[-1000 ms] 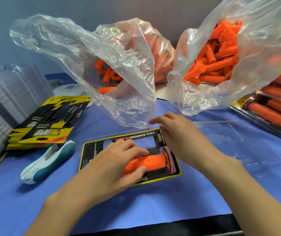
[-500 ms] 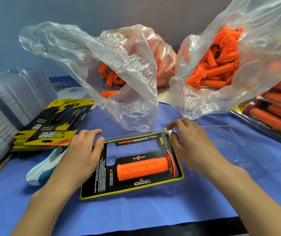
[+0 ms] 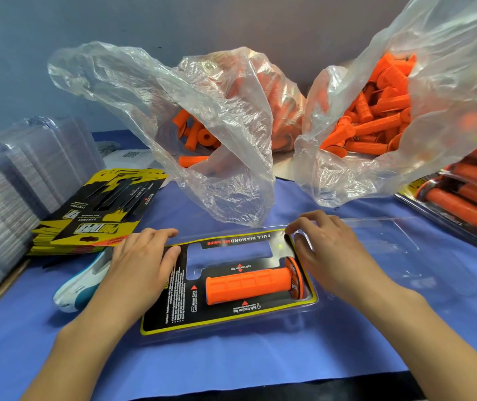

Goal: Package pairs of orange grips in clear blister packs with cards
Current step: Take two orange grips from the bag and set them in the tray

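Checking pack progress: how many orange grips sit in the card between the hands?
1. One orange grip lies in the lower cutout of the card; the upper cutout is empty. None appears hidden there.

One left hand (image 3: 141, 264); one right hand (image 3: 330, 256); one orange grip (image 3: 249, 285); one card (image 3: 173, 299); one open blister pack (image 3: 231, 334); two bags (image 3: 202, 125) (image 3: 440, 91); one stapler (image 3: 81, 287)
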